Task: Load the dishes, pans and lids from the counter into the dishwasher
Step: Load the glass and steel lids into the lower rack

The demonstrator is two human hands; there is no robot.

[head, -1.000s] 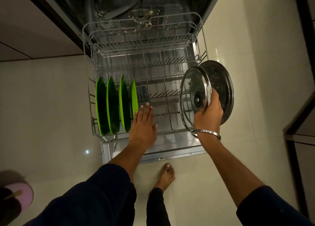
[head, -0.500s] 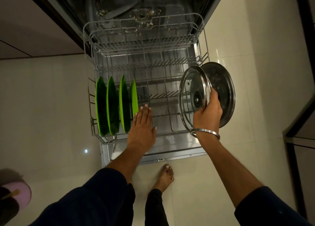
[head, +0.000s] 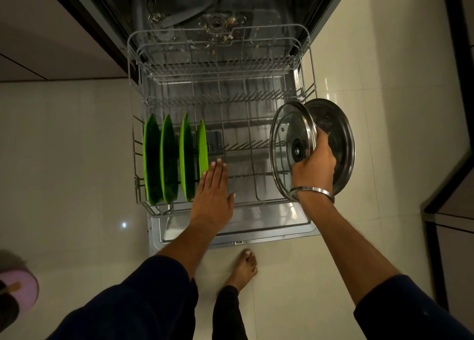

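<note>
The dishwasher's lower wire rack (head: 256,101) is pulled out over the open door (head: 269,224). Several green plates (head: 169,160) stand on edge in its left side. My left hand (head: 214,190) is flat, fingers straight, over the rack just right of the plates, its fingertips close to the last plate. My right hand (head: 314,165) grips two lids together at the rack's right side: a glass lid (head: 283,134) with a steel rim in front and a dark steel lid (head: 336,134) behind it, both held upright.
Pale floor tiles (head: 71,147) lie around the dishwasher. My bare foot (head: 243,265) stands just before the door's edge. A pink round object (head: 23,283) is at the lower left. Dark cabinet edges (head: 436,203) rise on the right. Food scraps lie on the tub floor (head: 218,24).
My left hand has slid slightly left and forward, closer to the green plates. My right hand with the two lids has barely moved.
</note>
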